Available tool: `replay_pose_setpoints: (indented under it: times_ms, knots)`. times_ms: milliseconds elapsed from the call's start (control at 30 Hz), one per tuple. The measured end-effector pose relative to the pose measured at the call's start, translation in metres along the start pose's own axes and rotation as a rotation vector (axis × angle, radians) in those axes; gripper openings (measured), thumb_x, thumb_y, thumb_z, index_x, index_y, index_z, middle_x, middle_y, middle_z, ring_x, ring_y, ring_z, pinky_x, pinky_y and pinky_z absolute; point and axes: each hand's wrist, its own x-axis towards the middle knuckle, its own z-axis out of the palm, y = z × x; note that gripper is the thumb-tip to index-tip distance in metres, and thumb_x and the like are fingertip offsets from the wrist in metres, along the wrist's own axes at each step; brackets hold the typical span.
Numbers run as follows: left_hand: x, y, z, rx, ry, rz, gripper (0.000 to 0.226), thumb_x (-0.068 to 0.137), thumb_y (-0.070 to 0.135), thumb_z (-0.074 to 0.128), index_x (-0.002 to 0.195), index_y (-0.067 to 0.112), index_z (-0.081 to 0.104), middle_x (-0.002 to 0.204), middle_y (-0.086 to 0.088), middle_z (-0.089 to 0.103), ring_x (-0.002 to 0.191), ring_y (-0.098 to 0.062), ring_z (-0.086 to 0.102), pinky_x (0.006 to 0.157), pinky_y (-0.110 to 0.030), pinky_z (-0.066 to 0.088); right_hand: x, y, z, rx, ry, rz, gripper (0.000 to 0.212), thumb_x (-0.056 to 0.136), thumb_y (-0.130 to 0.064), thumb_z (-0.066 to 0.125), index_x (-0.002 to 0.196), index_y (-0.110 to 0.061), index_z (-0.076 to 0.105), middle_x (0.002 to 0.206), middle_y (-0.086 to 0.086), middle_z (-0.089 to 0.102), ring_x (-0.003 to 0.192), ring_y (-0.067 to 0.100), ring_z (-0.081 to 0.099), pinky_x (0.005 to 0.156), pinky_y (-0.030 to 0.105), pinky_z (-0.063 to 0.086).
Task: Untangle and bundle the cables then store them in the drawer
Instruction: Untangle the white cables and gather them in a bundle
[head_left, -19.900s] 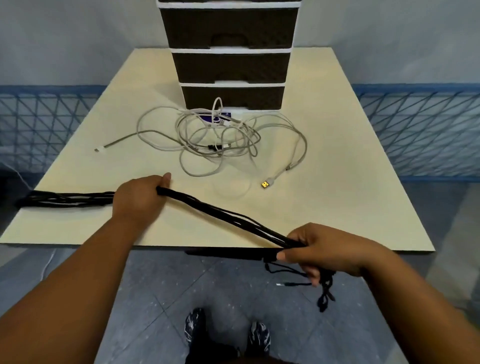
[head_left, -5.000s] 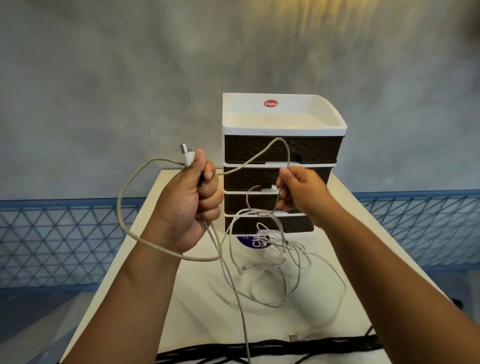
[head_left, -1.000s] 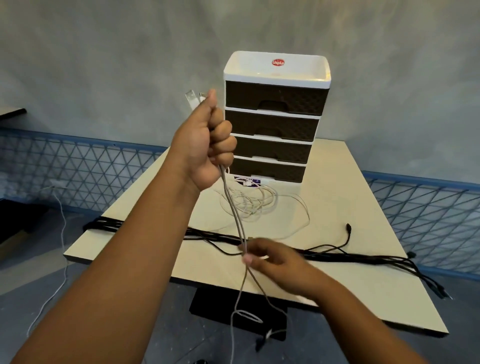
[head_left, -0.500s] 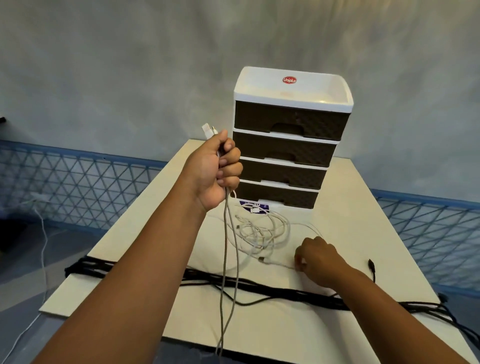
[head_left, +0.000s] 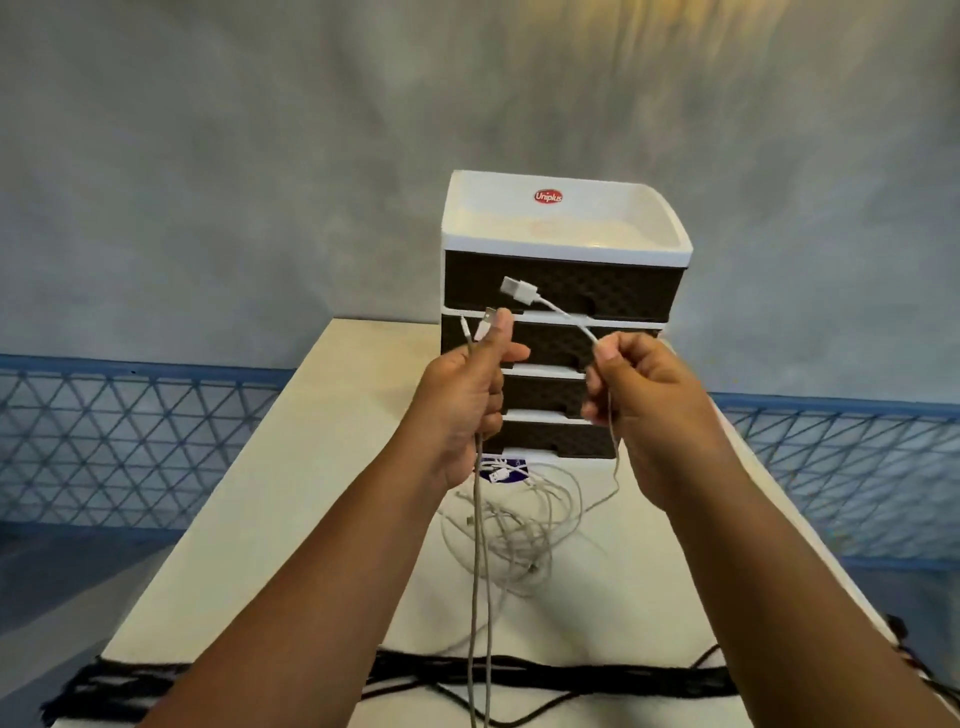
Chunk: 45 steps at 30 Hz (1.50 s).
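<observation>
My left hand (head_left: 467, 395) grips a doubled grey cable (head_left: 480, 597) with its plugs sticking out above the thumb; the strands hang straight down past the table edge. My right hand (head_left: 634, 395) pinches a white cable (head_left: 563, 314) near its USB plug (head_left: 518, 290), which points up and left. A tangle of white cables (head_left: 524, 525) lies on the table in front of the drawer unit (head_left: 563, 322). All its drawers are closed. A long bundle of black cables (head_left: 519, 675) stretches across the near edge of the table.
The cream table (head_left: 291, 499) stands against a grey wall. A blue lattice fence (head_left: 130, 441) runs behind it on both sides. A purple label (head_left: 511, 465) lies at the foot of the drawer unit.
My right hand has risen from the table with a white cable's plug end, level with my left hand. The left hand keeps hold of the grey cable.
</observation>
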Motion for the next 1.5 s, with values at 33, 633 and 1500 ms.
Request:
replay_pose_setpoints:
  times_ms: [33, 633, 1500]
  knots:
    - [0.000, -0.003, 0.004, -0.017, 0.021, 0.026, 0.052, 0.083, 0.060, 0.059, 0.103, 0.013, 0.066, 0.060, 0.003, 0.028, 0.051, -0.008, 0.021, 0.048, -0.024, 0.019, -0.005, 0.001, 0.011, -0.015, 0.006, -0.010, 0.016, 0.103, -0.020, 0.046, 0.093, -0.016, 0.059, 0.067, 0.000, 0.056, 0.061, 0.012, 0.053, 0.059, 0.024, 0.051]
    - [0.040, 0.054, -0.044, -0.595, -0.098, 0.070, 0.047, 0.100, 0.052, 0.038, 0.065, 0.020, 0.039, 0.052, 0.006, 0.035, 0.041, -0.004, 0.032, 0.034, -0.014, 0.025, -0.018, 0.114, 0.014, -0.757, -0.179, -0.004, 0.022, 0.095, -0.036, 0.059, 0.080, -0.021, 0.063, 0.076, -0.004, 0.063, 0.066, 0.004, 0.053, 0.063, 0.024, 0.041]
    - [0.043, 0.032, -0.018, -0.075, -0.357, -0.333, 0.045, 0.090, 0.034, 0.060, 0.048, 0.019, 0.054, 0.045, 0.012, 0.022, 0.036, -0.001, 0.013, 0.033, -0.013, 0.006, 0.017, -0.051, 0.013, -0.331, -0.587, -0.345, 0.033, 0.097, 0.001, 0.050, 0.124, -0.017, 0.060, 0.085, 0.001, 0.067, 0.078, 0.019, 0.068, 0.074, 0.030, 0.054]
